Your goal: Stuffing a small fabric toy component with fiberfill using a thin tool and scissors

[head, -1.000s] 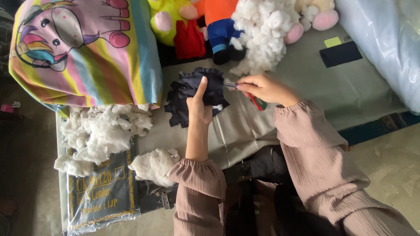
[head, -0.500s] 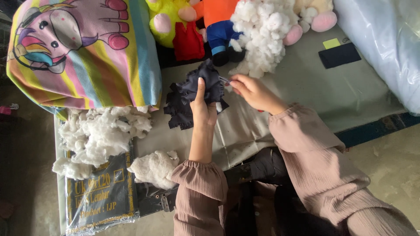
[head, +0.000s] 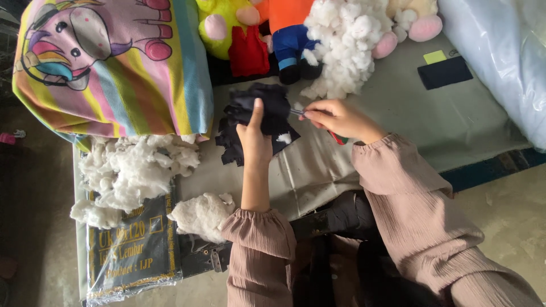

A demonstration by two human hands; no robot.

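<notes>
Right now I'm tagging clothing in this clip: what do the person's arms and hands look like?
Both arms wear loose, crinkled, dusty-pink sleeves, each gathered into a ruffled elastic cuff at the wrist. The left hand and right hand are bare: no gloves, and no rings, watch or bracelet show.

tool in right hand [head: 335,118]: mostly hidden in the closed fingers; only a thin metal tip [head: 297,112] toward the left hand and a red-green end [head: 338,138] below the wrist show, so its kind cannot be told
left hand [head: 256,139]: fingertips hidden in the black fabric piece [head: 253,116], grip unclear
black fabric piece: shape unreadable, folds merge in shadow
plush toys [head: 267,34]: above the hands, heads cut off by the top edge
striped unicorn cushion [head: 114,62]: up-left of the left hand, cut by the top edge
clear plastic bag [head: 506,57]: far right of the right hand, cut by the edge
person's lap: below the hands, dark and blurred
</notes>
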